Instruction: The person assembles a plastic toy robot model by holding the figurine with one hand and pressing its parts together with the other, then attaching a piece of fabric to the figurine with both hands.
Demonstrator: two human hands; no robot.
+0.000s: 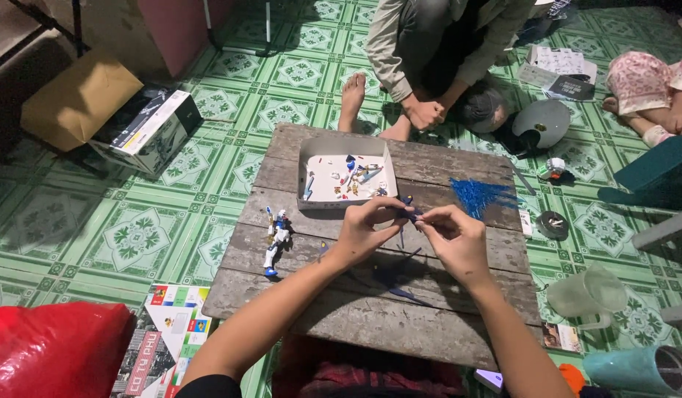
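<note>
Over a low weathered wooden table [341,309], my left hand [367,228] and my right hand [455,239] meet and pinch a small dark blue model part [410,214] between their fingertips. A white and blue robot figure [276,239] lies on the table to the left of my left hand. Beyond my hands, a shallow white box tray [309,158] holds several small coloured parts. A blue plastic parts frame [481,195] lies at the table's right, past my right hand. Dark loose pieces [400,284] rest on the boards under my wrists.
Another person sits on the green patterned floor beyond the table, hands [423,112] clasped. A cardboard box [145,129] sits at the left, a red bag [53,346] at bottom left, a printed sheet [171,328] beside the table, a clear jug [588,295] and teal tumbler [639,368] at the right.
</note>
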